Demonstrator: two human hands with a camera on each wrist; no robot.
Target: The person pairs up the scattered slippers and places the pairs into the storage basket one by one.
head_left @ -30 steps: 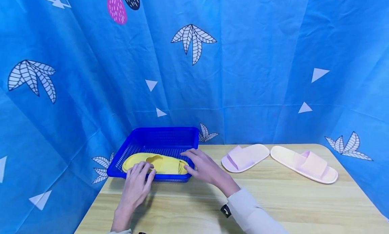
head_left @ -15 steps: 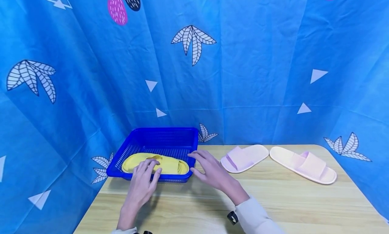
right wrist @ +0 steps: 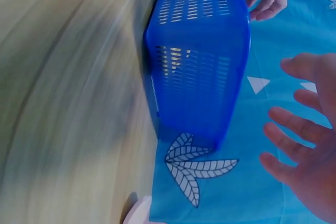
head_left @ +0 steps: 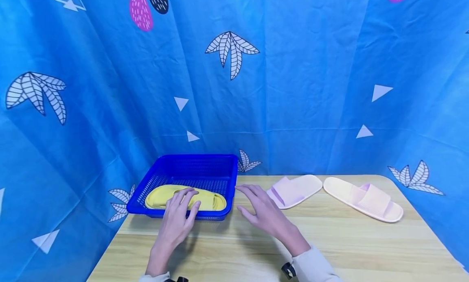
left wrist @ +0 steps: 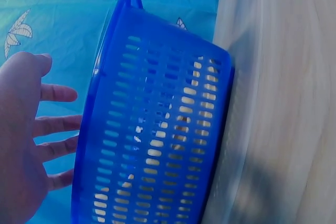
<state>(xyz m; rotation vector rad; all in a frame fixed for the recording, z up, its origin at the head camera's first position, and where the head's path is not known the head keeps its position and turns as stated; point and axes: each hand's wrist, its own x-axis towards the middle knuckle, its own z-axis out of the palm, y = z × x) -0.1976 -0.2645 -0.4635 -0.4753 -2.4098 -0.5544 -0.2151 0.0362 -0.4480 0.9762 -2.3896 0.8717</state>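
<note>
Yellow slippers (head_left: 205,200), seemingly stacked, lie in the front part of a blue plastic basket (head_left: 198,161) at the left of the table. Over the basket's front rim hovers my left hand (head_left: 177,221), its fingers loosely extended above the slippers and holding nothing. In the left wrist view that hand (left wrist: 26,129) is beside the rim. My right hand (head_left: 266,212) is to the right of the basket, fingers spread, with nothing in it. The right wrist view shows this hand (right wrist: 310,135) apart from the basket wall (right wrist: 197,77).
Two pink slippers, one nearer (head_left: 296,192) and one farther right (head_left: 360,197), lie on the wooden table (head_left: 344,249) with their heels close together. A blue patterned curtain (head_left: 304,86) hangs behind and to the left of the table.
My right hand has withdrawn rightward from the basket's right end. My left hand has shifted slightly right over the front rim. The yellow slippers and basket keep their places.
</note>
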